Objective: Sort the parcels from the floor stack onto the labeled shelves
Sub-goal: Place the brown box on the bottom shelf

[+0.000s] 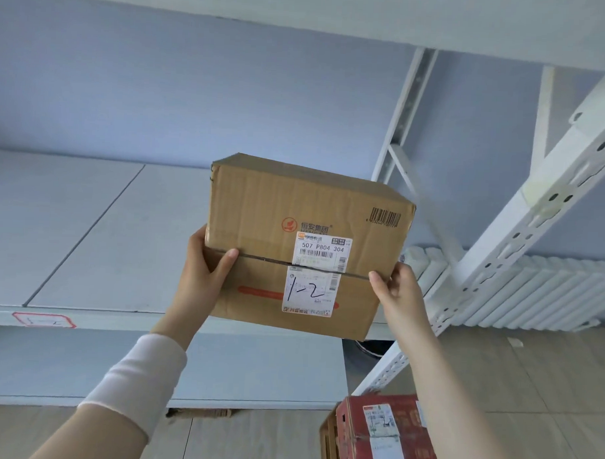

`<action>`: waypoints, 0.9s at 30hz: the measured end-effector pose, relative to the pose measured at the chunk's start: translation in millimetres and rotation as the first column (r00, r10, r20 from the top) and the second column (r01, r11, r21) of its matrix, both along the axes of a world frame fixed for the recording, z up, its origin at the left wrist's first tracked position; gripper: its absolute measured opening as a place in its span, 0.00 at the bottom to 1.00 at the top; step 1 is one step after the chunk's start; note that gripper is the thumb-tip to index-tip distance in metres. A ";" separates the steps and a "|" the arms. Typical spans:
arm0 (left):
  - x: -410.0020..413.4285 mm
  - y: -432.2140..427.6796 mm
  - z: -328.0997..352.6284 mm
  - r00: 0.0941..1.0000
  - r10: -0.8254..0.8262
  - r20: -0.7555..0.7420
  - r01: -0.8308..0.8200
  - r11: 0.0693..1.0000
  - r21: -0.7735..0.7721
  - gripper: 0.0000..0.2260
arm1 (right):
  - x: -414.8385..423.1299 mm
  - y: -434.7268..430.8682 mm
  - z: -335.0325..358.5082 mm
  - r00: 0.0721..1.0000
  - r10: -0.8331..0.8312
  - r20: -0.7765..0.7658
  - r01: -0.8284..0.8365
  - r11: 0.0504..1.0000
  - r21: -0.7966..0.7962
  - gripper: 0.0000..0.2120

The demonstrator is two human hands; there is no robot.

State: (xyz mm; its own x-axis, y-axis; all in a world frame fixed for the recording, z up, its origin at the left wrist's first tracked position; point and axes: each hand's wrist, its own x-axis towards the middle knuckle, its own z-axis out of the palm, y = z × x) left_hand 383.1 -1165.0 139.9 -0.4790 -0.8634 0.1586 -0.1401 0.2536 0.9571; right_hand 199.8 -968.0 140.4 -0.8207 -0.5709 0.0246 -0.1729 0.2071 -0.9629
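We hold the brown box (304, 243) up, tilted, its label marked "1-2" facing us, over the front edge of the white shelf (88, 228). Our left hand (203, 270) has its grip closed on the box's left side, thumb on the taped seam; our right hand (398, 291) grips its right side likewise. Below-left of the box, a red-bordered tag (44, 320) sits on the shelf edge. Below-right of the box is a red box (386, 435), and to its right a radiator (532, 292).
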 end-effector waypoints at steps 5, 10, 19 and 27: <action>-11.1 -10.2 -34.5 1.000 -0.031 0.002 0.031 1.000 -0.003 0.21 | -15.7 -8.1 -26.3 1.000 -0.007 -0.015 0.007 0.999 -0.046 0.15; -23.1 -22.6 -57.1 0.998 -0.056 0.020 0.057 0.998 -0.029 0.20 | -28.2 -15.0 -44.1 0.999 0.025 -0.034 -0.027 0.997 -0.075 0.13; -10.0 -18.1 -69.1 0.990 -0.140 0.028 0.141 0.989 -0.039 0.33 | -26.0 -6.9 -54.1 0.995 0.084 0.046 -0.076 0.986 -0.151 0.21; -20.4 -15.0 -90.2 0.999 0.002 0.051 -0.001 1.000 -0.020 0.32 | -30.0 -14.4 -87.8 0.998 -0.045 0.038 0.049 0.992 -0.115 0.28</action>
